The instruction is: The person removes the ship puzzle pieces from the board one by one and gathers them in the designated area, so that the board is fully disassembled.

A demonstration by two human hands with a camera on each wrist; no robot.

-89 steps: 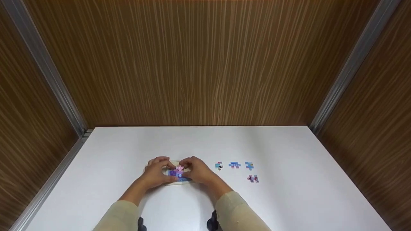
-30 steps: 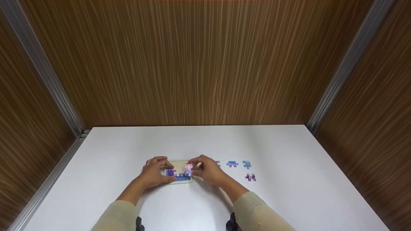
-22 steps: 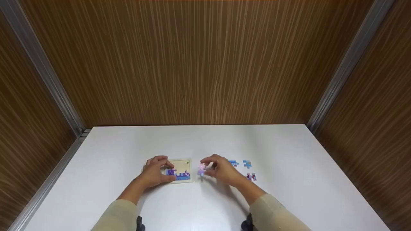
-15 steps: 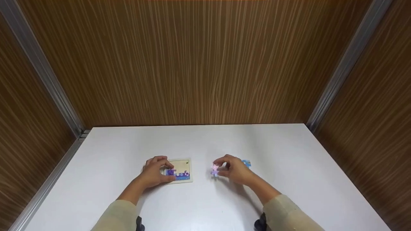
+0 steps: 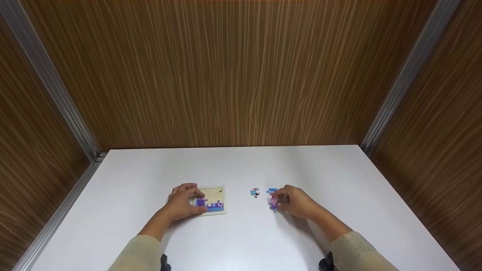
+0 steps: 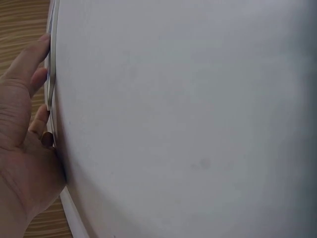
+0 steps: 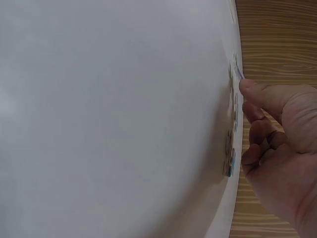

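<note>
A small wooden puzzle board (image 5: 214,194) lies on the white table, purple and blue pieces filling its lower part and its upper part showing bare wood. My left hand (image 5: 180,203) grips the board's left side, thumb over the lower edge and fingers toward the top. In the left wrist view the board's thin edge (image 6: 52,59) runs by the fingertips. To the right, a pink and purple puzzle piece (image 5: 273,202) is pinched between thumb and fingers of my right hand (image 5: 299,203), above the table. The right wrist view shows this piece (image 7: 239,72) edge-on at the fingertips.
A loose puzzle piece (image 5: 255,193) lies between the board and my right hand. Just behind the right fingers is a blue piece (image 5: 272,190), partly covered. Other pieces seen earlier are hidden by that hand. Brown wood-grain panels (image 5: 233,75) wall the table.
My right hand has lifted the pink and purple piece from the board and carried it right, over the loose pieces. My left hand has stayed on the board.
</note>
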